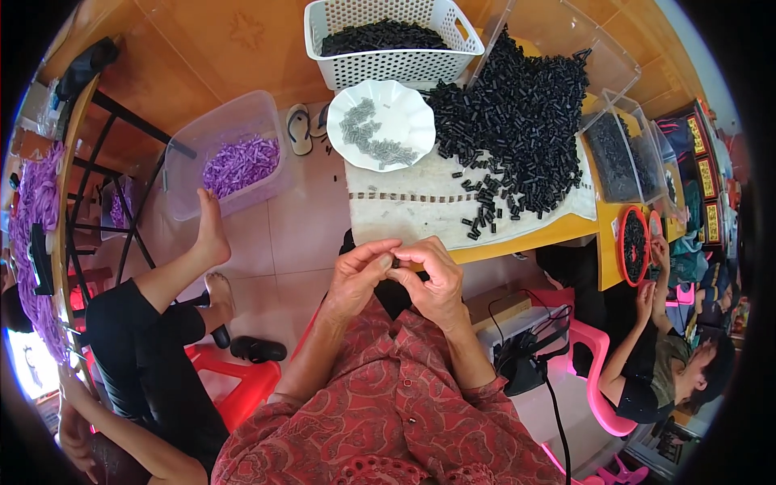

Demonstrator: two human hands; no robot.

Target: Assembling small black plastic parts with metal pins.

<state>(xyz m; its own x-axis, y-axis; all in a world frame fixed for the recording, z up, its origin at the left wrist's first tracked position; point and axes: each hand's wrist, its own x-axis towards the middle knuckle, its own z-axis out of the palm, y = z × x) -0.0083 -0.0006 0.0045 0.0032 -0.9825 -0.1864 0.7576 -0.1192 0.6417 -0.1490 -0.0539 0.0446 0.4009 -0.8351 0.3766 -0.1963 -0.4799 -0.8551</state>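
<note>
My left hand [360, 276] and my right hand [434, 280] meet in front of my chest, just off the near edge of the table. Both are closed, fingertips pinched round one small black tubular piece [395, 262] that shows only in part. Beyond them a white cloth [388, 212] covers part of the yellow table [517, 250]. A large heap of short black tubes [517, 121] spreads over its right side. Left of the heap, a white scalloped plate [412, 113] holds small clear pieces [368, 133].
A white perforated basket [396, 66] of black pieces stands behind the plate. Clear plastic boxes [618, 153] flank the heap. On the floor at left is a translucent tub [182, 153] of purple pieces [241, 164]. One person [145, 356] sits left; another [671, 368] works right by a red round tray [622, 246].
</note>
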